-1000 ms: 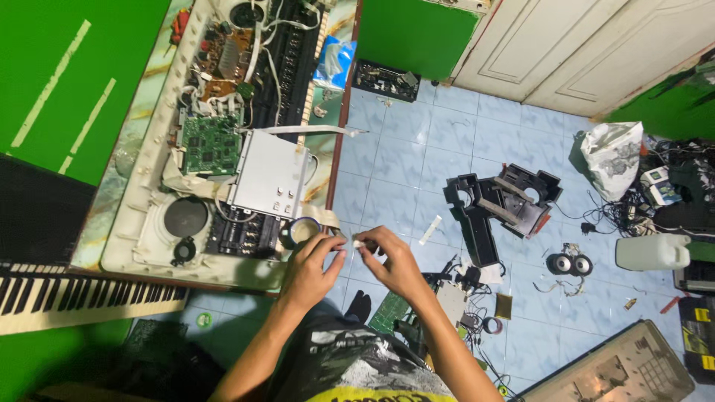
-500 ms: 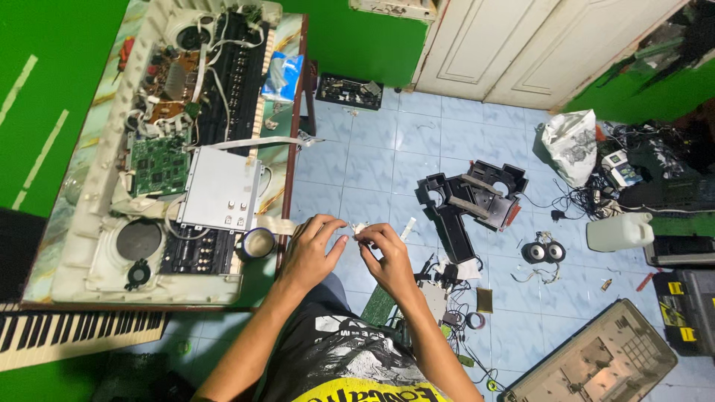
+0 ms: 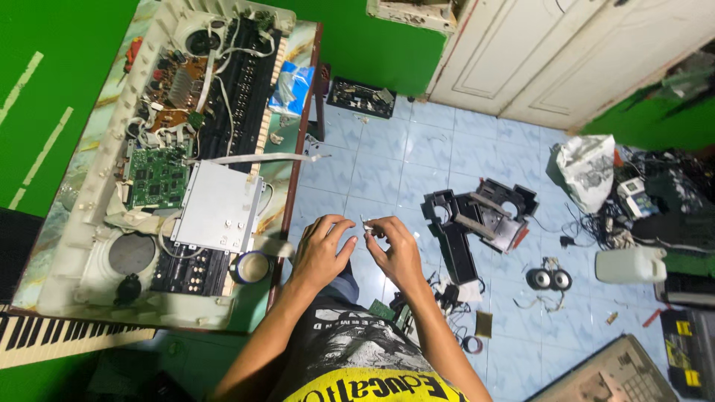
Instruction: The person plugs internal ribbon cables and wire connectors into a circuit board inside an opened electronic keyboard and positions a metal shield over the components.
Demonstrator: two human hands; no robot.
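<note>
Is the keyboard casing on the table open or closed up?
Open: the keyboard casing shows a bare green circuit board, ribbon cables, a metal shield plate and a speaker.

Green walls (image 3: 357,52), blue tile floor (image 3: 387,164), white dbl doors (image 3: 566,52), marble-top table (image 3: 287,175)

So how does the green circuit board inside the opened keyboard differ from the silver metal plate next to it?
The green circuit board is dark green and crowded with small components, while the silver metal plate is pale grey and nearly bare. The board looks smaller than the plate. The board lies nearer the casing's outer edge; the plate lies nearer the table edge. Both lie flat inside the opened keyboard, touched by neither hand.
</note>
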